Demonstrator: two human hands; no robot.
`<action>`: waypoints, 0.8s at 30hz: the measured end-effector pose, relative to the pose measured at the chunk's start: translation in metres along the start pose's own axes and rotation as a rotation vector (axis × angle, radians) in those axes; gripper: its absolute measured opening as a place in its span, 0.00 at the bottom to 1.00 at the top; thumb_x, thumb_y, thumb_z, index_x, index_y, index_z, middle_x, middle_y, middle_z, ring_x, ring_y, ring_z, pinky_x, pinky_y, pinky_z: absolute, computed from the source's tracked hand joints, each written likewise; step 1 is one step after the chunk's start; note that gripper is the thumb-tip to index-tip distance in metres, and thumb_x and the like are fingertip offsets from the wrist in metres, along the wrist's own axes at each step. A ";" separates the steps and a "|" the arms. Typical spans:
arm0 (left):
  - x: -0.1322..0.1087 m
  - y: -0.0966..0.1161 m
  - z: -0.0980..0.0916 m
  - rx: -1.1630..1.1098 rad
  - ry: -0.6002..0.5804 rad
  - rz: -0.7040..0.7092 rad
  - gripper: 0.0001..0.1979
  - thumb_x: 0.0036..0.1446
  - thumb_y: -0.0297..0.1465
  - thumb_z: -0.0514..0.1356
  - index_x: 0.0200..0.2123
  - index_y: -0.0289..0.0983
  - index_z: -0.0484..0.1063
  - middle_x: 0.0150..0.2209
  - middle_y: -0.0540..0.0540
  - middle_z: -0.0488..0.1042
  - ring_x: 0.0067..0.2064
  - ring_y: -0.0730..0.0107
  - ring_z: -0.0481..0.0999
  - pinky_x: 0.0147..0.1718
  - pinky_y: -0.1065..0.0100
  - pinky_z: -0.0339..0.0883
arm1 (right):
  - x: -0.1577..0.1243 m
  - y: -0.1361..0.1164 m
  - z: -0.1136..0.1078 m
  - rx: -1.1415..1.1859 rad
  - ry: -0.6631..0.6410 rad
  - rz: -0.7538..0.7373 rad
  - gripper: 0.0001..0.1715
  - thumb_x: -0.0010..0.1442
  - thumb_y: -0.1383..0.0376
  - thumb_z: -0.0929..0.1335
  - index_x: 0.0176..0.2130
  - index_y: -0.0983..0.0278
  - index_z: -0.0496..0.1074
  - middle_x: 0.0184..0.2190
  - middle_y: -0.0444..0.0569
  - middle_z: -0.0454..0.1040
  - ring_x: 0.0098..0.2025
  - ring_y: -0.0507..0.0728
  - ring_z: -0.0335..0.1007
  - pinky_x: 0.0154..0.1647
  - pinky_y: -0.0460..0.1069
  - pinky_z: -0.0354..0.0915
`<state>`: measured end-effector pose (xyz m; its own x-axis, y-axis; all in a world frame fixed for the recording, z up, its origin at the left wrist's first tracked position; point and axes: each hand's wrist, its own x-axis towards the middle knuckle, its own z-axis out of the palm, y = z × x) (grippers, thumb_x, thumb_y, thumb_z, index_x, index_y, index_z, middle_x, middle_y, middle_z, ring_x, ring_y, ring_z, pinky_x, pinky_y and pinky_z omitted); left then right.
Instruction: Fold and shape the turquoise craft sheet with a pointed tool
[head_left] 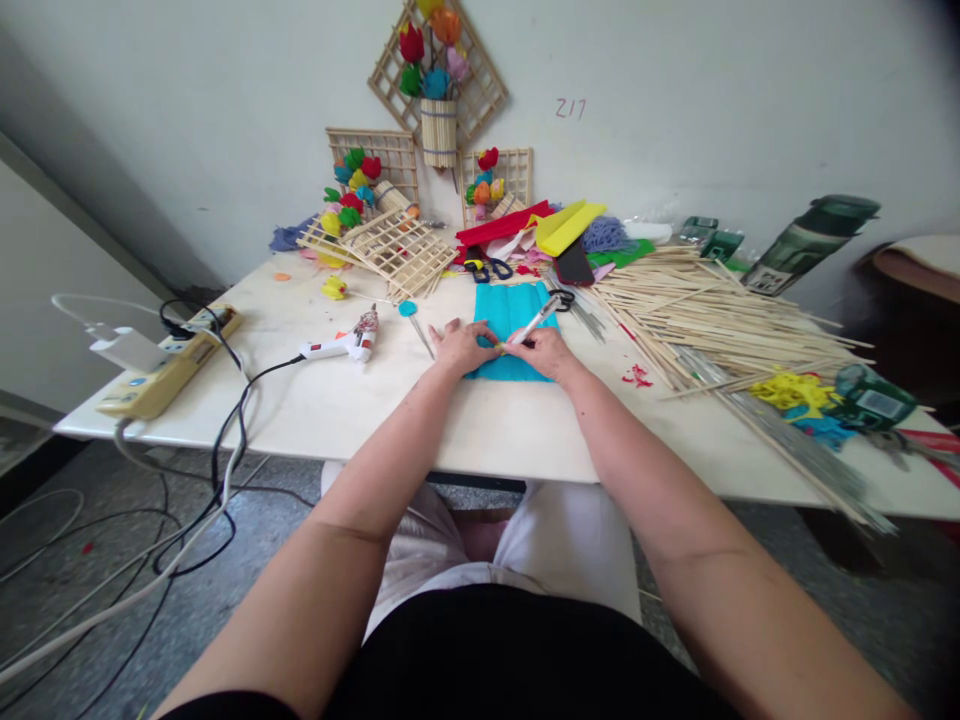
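Observation:
A sheet of bright blue crepe paper with fold lines lies flat on the table in front of me. My right hand is closed around a white pen, which leans up and to the right; its tip is hidden by the fingers. On the sheet's left side rests my left hand, thumb and forefinger pressed together on a small yellowish piece, the other fingers apart. What that piece is cannot be made out. Both hands almost meet over the paper. Scissors lie by the sheet's right edge.
Left stand a white glue gun, a stick with a blue top and a power strip with cables. Many wooden sticks spread right, near a dark green bottle. Behind are a phone and stick lattices.

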<state>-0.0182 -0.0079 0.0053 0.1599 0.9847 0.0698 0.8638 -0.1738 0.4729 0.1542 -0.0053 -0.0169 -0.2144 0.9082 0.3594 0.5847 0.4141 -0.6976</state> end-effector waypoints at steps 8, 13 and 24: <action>0.001 -0.003 0.001 -0.003 0.006 0.013 0.15 0.45 0.48 0.61 0.37 0.52 0.75 0.58 0.59 0.64 0.63 0.47 0.48 0.57 0.36 0.25 | -0.001 -0.001 0.000 0.092 0.011 0.012 0.19 0.48 0.52 0.69 0.30 0.65 0.77 0.27 0.48 0.76 0.30 0.54 0.70 0.32 0.47 0.65; 0.002 -0.003 0.002 0.003 0.006 0.007 0.15 0.45 0.48 0.61 0.37 0.52 0.75 0.57 0.58 0.64 0.63 0.47 0.49 0.57 0.35 0.25 | -0.001 -0.002 0.000 0.084 0.005 0.031 0.19 0.48 0.52 0.69 0.30 0.65 0.77 0.29 0.48 0.77 0.32 0.55 0.71 0.34 0.48 0.65; 0.001 -0.002 0.001 0.002 0.004 0.007 0.14 0.46 0.46 0.61 0.37 0.52 0.75 0.58 0.58 0.64 0.63 0.47 0.49 0.57 0.36 0.25 | -0.001 -0.002 0.003 -0.060 0.019 -0.007 0.15 0.49 0.54 0.69 0.30 0.63 0.78 0.27 0.47 0.77 0.31 0.55 0.71 0.32 0.48 0.65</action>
<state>-0.0191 -0.0068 0.0037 0.1640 0.9835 0.0763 0.8635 -0.1805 0.4710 0.1507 -0.0064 -0.0181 -0.2042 0.9036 0.3766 0.6294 0.4158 -0.6565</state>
